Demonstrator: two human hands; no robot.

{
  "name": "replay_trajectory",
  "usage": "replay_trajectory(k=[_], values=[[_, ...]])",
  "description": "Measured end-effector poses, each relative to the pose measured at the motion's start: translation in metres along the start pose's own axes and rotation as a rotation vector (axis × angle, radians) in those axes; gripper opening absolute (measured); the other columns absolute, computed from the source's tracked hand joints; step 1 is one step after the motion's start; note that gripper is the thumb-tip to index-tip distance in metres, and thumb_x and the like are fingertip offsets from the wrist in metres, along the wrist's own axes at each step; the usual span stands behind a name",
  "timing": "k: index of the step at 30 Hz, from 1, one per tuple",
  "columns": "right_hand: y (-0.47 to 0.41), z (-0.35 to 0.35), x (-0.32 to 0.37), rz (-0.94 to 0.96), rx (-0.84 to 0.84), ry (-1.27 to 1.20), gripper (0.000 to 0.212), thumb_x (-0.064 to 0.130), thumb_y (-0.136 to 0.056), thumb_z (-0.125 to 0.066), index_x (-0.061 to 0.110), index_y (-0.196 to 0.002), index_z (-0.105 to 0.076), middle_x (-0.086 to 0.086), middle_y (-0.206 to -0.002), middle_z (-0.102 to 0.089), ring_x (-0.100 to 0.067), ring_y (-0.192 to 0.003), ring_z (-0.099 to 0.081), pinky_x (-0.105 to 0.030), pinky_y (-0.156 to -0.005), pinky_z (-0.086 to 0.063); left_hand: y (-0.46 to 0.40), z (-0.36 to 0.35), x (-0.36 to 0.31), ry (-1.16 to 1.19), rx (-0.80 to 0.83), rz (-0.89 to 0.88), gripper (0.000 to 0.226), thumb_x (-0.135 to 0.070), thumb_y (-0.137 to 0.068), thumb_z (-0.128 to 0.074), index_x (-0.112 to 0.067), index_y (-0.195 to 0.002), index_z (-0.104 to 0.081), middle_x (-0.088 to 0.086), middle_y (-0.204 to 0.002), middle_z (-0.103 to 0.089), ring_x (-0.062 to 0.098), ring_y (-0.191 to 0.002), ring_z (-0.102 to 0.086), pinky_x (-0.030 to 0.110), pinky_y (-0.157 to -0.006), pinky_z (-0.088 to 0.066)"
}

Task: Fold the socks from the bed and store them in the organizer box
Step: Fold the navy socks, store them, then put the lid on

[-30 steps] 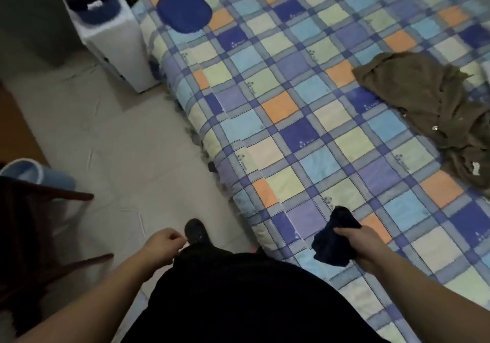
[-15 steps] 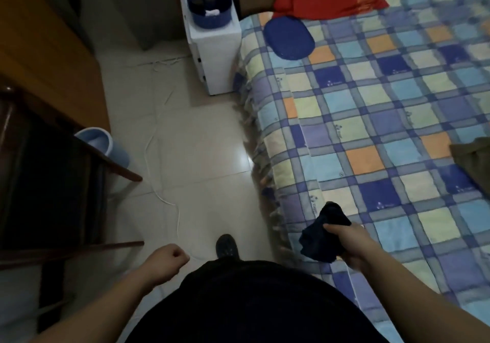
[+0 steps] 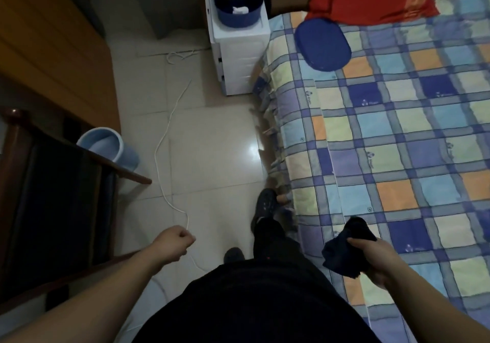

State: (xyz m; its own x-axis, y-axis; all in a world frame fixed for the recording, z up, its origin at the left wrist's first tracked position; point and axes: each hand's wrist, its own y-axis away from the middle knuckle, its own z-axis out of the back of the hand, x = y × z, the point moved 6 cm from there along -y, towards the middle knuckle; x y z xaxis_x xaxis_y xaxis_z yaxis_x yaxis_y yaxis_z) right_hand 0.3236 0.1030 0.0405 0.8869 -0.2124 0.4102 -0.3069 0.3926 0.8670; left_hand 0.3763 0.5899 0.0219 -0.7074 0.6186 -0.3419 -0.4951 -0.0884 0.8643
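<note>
The right hand point(image 3: 376, 257) grips bunched dark socks point(image 3: 344, 252) beside the bed point(image 3: 397, 143); the left hand point(image 3: 175, 244) is fisted, empty.

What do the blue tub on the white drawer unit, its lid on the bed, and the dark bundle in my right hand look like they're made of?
Blue tub: likely plastic, smooth moulded walls with a faint sheen.
Lid: looks like the same plastic, a rigid oval with a raised rim.
Dark bundle held in the right hand: soft knit fabric, matte and crumpled, probably socks; the weave is too dim to see.
</note>
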Motion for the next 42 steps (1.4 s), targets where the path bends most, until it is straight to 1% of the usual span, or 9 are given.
replay_trajectory(k=[4, 11, 14, 19, 24, 30, 32, 35, 42], values=[[-0.036, -0.010, 0.052, -0.010, 0.008, 0.036, 0.025, 0.000, -0.091, -0.063, 0.001, -0.113, -0.051, -0.017, -0.096, -0.064, -0.039, -0.086, -0.062, -0.042, -0.066, -0.053, -0.023, 0.005, -0.058, -0.077, 0.037, -0.057, 0.018, -0.031, -0.086, -0.057, -0.020, -0.072, -0.055, 0.004, -0.067, -0.055, 0.017, -0.061, -0.051, 0.026, -0.060, -0.040], [-0.073, -0.068, 0.195, 0.045, 0.139, 0.244, 0.028, -0.001, -0.087, -0.066, -0.002, -0.114, -0.056, -0.024, -0.100, -0.067, -0.040, -0.090, -0.066, -0.042, -0.069, -0.055, -0.057, 0.066, -0.168, 0.028, -0.102, -0.048, 0.016, -0.031, -0.086, -0.061, -0.016, -0.083, -0.064, 0.004, -0.082, -0.068, 0.020, -0.080, -0.067, 0.031, -0.068, -0.052], [-0.082, -0.110, 0.265, 0.097, 0.209, 0.289, 0.030, 0.000, -0.088, -0.066, -0.001, -0.116, -0.057, -0.024, -0.106, -0.068, -0.041, -0.096, -0.066, -0.049, -0.082, -0.056, -0.070, 0.090, -0.205, 0.128, -0.158, -0.046, 0.015, -0.028, -0.087, -0.059, -0.015, -0.084, -0.065, 0.006, -0.086, -0.069, 0.021, -0.082, -0.068, 0.032, -0.072, -0.054], [-0.085, -0.186, 0.359, 0.166, 0.307, 0.291, 0.021, -0.001, -0.088, -0.065, 0.003, -0.108, -0.061, -0.021, -0.105, -0.069, -0.038, -0.095, -0.068, -0.042, -0.073, -0.057, -0.092, 0.118, -0.224, 0.138, -0.128, -0.021, 0.012, -0.029, -0.085, -0.062, -0.019, -0.082, -0.066, 0.001, -0.084, -0.069, 0.019, -0.081, -0.068, 0.028, -0.066, -0.051], [-0.102, -0.242, 0.421, 0.164, 0.292, 0.323, 0.024, -0.002, -0.087, -0.065, 0.000, -0.111, -0.059, -0.025, -0.106, -0.067, -0.041, -0.095, -0.066, -0.049, -0.082, -0.056, -0.133, 0.155, -0.217, 0.073, -0.060, 0.063, 0.019, -0.024, -0.084, -0.059, -0.015, -0.067, -0.058, 0.000, -0.067, -0.062, 0.016, -0.062, -0.058, 0.027, -0.060, -0.043], [-0.122, -0.274, 0.473, 0.108, 0.193, 0.320, 0.028, -0.003, -0.088, -0.063, -0.004, -0.115, -0.057, -0.030, -0.105, -0.066, -0.045, -0.095, -0.065, -0.053, -0.084, -0.055, -0.193, 0.258, -0.245, -0.085, 0.010, 0.119, 0.031, -0.028, -0.089, -0.061, -0.010, -0.067, -0.047, 0.013, -0.066, -0.051, 0.019, -0.066, -0.049, 0.030, -0.057, -0.035], [-0.127, -0.285, 0.491, 0.089, 0.174, 0.273, 0.026, -0.003, -0.089, -0.062, -0.005, -0.115, -0.057, -0.030, -0.105, -0.066, -0.045, -0.096, -0.065, -0.056, -0.087, -0.053, -0.217, 0.306, -0.274, -0.094, -0.013, 0.102, 0.028, -0.027, -0.091, -0.059, -0.007, -0.073, -0.051, 0.016, -0.073, -0.055, 0.022, -0.073, -0.051, 0.032, -0.064, -0.038], [-0.134, -0.304, 0.521, 0.082, 0.157, 0.193, 0.025, -0.004, -0.090, -0.061, -0.005, -0.114, -0.055, -0.029, -0.102, -0.067, -0.044, -0.092, -0.066, -0.048, -0.074, -0.056, -0.260, 0.382, -0.328, -0.095, -0.106, 0.041, 0.022, -0.025, -0.094, -0.058, -0.004, -0.090, -0.062, 0.016, -0.093, -0.065, 0.030, -0.091, -0.062, 0.034, -0.081, -0.049], [-0.167, -0.333, 0.582, 0.009, 0.162, 0.121, 0.019, -0.006, -0.088, -0.061, -0.009, -0.107, -0.061, -0.031, -0.096, -0.072, -0.046, -0.093, -0.069, -0.055, -0.089, -0.055, -0.330, 0.449, -0.459, 0.050, -0.145, -0.028, 0.020, -0.025, -0.093, -0.056, -0.008, -0.085, -0.060, 0.012, -0.088, -0.066, 0.026, -0.078, -0.063, 0.030, -0.071, -0.048]])
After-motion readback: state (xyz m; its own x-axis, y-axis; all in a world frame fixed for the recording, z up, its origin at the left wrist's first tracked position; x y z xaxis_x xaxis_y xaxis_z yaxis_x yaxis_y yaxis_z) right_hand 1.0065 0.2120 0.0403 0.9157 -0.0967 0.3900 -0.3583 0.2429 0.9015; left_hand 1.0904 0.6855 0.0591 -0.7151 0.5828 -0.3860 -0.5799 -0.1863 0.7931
